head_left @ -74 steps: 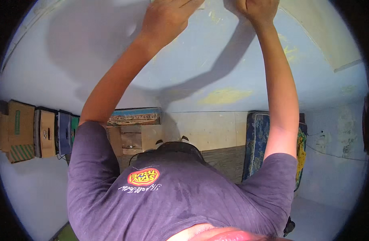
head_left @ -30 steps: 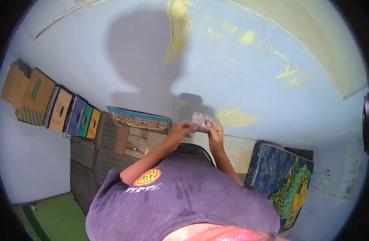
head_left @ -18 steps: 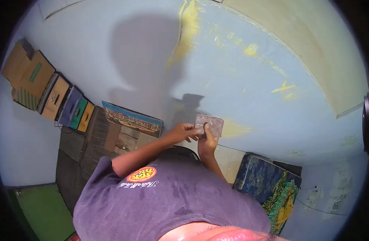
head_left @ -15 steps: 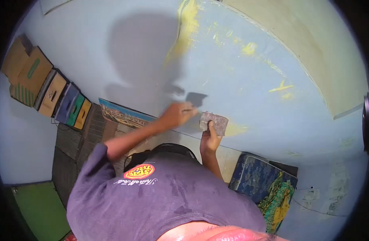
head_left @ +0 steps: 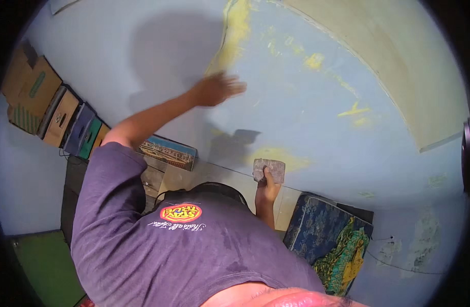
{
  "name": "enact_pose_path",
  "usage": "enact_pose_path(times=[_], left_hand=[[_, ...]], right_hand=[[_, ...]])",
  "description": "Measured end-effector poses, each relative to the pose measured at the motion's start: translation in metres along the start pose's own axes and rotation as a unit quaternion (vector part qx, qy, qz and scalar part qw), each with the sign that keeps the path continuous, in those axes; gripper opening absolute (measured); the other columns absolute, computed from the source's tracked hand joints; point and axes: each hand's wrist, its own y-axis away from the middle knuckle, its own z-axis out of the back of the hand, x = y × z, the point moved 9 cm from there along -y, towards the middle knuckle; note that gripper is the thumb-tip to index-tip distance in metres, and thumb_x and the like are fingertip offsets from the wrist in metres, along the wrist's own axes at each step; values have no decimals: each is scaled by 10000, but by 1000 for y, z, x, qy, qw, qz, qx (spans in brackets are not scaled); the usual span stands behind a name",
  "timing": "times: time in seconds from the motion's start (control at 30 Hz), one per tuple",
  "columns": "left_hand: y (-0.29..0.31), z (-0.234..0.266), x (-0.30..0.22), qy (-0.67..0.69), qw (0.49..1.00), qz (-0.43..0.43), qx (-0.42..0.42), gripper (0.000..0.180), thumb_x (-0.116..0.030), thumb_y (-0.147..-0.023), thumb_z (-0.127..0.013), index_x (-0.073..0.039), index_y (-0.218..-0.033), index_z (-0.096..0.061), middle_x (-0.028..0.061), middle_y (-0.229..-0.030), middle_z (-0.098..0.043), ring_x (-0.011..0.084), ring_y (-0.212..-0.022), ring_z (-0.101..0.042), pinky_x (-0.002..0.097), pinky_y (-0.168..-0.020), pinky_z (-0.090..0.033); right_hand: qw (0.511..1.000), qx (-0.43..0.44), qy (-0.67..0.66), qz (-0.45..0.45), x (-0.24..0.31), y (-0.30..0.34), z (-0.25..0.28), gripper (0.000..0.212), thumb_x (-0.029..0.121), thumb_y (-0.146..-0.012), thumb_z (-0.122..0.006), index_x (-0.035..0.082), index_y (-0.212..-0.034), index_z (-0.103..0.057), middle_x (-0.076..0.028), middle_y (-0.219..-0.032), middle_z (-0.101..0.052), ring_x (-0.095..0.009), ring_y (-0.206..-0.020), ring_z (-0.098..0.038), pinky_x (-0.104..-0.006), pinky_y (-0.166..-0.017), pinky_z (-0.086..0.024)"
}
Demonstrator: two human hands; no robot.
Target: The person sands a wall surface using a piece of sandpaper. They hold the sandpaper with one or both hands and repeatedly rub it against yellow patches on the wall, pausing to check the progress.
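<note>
My left hand [head_left: 217, 90] is up at the pale blue wall [head_left: 286, 110], beside the lower end of a yellow-smeared crack [head_left: 232, 43]. Its fingers are stretched out to the right and slightly blurred; I see nothing held in them. Lower and to the right, my right hand [head_left: 268, 191] grips a flat, roughly rectangular grey-brown slab [head_left: 277, 171] with a pale, smeared surface. The thumb lies across its face, and the other fingers are hidden behind it. Just above the slab, a broad yellow smear [head_left: 283, 156] marks the wall.
Further yellow patches [head_left: 313, 62] dot the wall. On the left stand a cardboard box [head_left: 36, 89] and a stack of coloured drawers [head_left: 79, 128]. A picture panel [head_left: 168, 152] leans low against the wall. To the right is a dark blue patterned cushion-like block [head_left: 316, 220] with green-yellow cloth [head_left: 342, 261].
My left hand has moved up and left from beside the slab to the crack, its fingers now extended. The right hand and slab have dropped slightly.
</note>
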Motion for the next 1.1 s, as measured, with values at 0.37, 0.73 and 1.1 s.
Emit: enact_pose_path(times=[0.37,0.73,1.1], left_hand=[[107,-12,-7,199,947,249,-28,272,-96,-939,-555,-58,-1186,-663,208,-1195,-694,350,-1150,-652,502,-986,-501],[-8,304,149,-135,910,192,-341,661,-302,-924,-624,-68,-1521,-461,187,-1638,-353,365,-1524,-307,551,-1239,-229],[-11,267,158,-121,910,153,-366,618,-215,-904,-632,-174,-1512,-531,104,-1600,-456,343,-1450,-441,515,-1180,-339]], right_hand=[[966,85,241,-40,-24,-25,-2,383,18,-861,-785,17,-1215,-640,-70,-1095,-708,-180,-1010,-676,-344,-910,-522],[703,262,415,515,157,-30,-270,245,-2,-870,-676,61,-1089,-766,-104,-1126,-763,-245,-1079,-708,-334,-906,-532],[477,126,428,757,174,-72,-378,452,-92,-753,-648,125,-1131,-768,-62,-1205,-751,-236,-1169,-705,-390,-998,-582]])
